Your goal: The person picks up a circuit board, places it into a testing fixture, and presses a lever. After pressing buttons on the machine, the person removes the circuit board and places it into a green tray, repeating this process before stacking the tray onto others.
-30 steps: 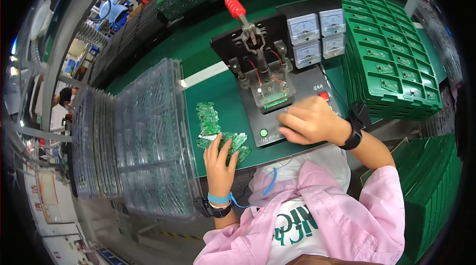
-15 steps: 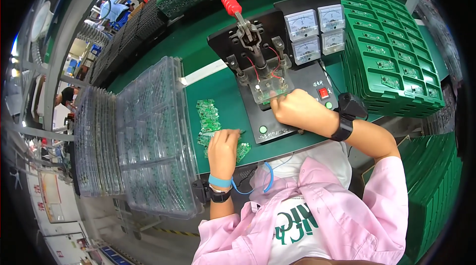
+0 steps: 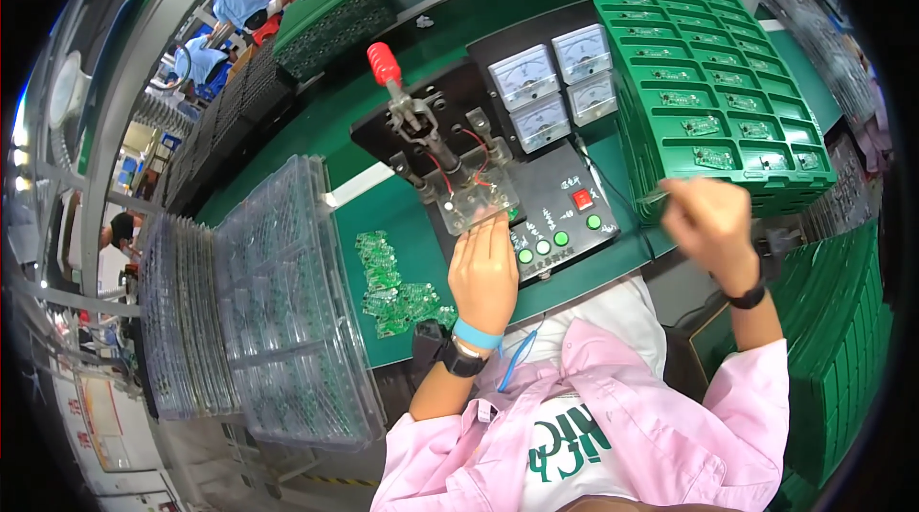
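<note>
My left hand (image 3: 483,273) reaches into the test fixture, its fingers together and the tips at the edge of the clear plate (image 3: 481,201). A bit of green circuit board (image 3: 514,213) shows beside those fingertips; the rest is hidden. My right hand (image 3: 710,230), blurred by motion, is closed in a pinch at the near-left corner of the green tray stack (image 3: 661,153). A thin, pale-green circuit board (image 3: 653,197) sticks out from its fingertips. Loose circuit boards (image 3: 388,292) lie in a pile left of the fixture. Above the clear plate stands a toggle clamp with a red handle (image 3: 384,64).
Behind the fixture's control box (image 3: 565,215), with its red switch and round green buttons, are several dial meters (image 3: 522,77). Clear plastic trays (image 3: 287,321) stand at the left. More green trays (image 3: 842,359) are low at the right. People (image 3: 239,3) work in the far background.
My left hand has moved from the board pile right to the fixture. My right hand has left the fixture and gone right to the tray stack with a board. The view has shifted.
</note>
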Motion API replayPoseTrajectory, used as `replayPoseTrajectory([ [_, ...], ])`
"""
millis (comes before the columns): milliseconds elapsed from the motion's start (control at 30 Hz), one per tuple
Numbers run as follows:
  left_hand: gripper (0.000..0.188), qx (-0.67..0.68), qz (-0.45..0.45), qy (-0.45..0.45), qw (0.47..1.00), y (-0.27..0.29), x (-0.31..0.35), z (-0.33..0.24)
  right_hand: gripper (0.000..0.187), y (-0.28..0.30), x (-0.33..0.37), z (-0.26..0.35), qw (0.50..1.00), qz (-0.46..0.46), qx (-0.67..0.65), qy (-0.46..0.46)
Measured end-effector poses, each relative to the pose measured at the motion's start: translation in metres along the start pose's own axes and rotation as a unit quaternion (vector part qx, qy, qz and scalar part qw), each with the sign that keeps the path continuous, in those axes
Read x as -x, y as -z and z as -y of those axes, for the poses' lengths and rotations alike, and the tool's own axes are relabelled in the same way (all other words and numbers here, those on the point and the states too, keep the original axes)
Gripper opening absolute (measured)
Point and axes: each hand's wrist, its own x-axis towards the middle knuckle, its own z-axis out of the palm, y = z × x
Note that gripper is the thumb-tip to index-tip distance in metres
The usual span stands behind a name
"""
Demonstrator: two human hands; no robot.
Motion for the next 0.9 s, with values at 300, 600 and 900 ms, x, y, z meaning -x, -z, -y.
replayPoseTrajectory([
  [300, 0.059, -0.076, 0.060, 0.044, 0.994, 0.005, 0.015, -0.026, 0.017, 0.105, 0.077, -0.185, 0.935, -0.117, 0.175, -0.286],
  [600, 0.064, -0.041, 0.099, 0.050, 0.993, 0.015, 0.012, -0.017, 0.026, 0.101, 0.088, -0.220, 0.940, 0.020, 0.175, -0.291],
  [900, 0.052, 0.028, -0.225, 0.104, 0.968, 0.080, -0.111, -0.016, 0.019, 0.025, -0.001, -0.052, 0.989, -0.049, -0.015, -0.139],
])
